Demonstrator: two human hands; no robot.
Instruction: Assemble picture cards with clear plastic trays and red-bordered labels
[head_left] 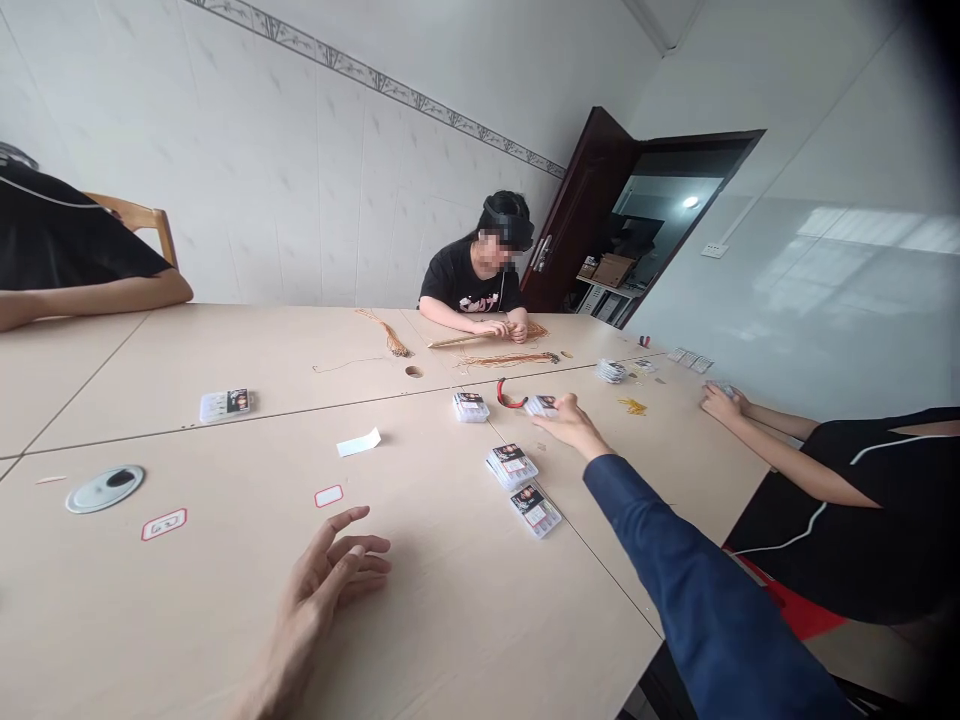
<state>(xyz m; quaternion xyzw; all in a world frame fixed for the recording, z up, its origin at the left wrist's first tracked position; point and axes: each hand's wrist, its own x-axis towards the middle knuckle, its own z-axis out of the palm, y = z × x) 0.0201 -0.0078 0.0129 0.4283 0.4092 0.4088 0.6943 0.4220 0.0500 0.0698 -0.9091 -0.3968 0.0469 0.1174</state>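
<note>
My right hand (571, 428), in a dark blue sleeve, reaches across the table and grips a small clear plastic box (540, 405) with a black label. A red-handled tool (511, 396) lies just left of that box. Closer to me stand a stack of similar boxes (512, 465) and another labelled box (536, 511). Farther left is a small pile of boxes (470, 407). My left hand (339, 572) hovers over the table or rests lightly on it, fingers loosely curled and apart, holding nothing. A red-edged white sticker (328, 496) lies beyond its fingertips.
A folded paper strip (359, 442), a box (228, 404) and a round disc (105, 489) lie leftward. A person (480, 270) opposite handles orange cords (510, 359). Another person's hands (724, 402) work at right; a third person's arm (97, 300) rests far left.
</note>
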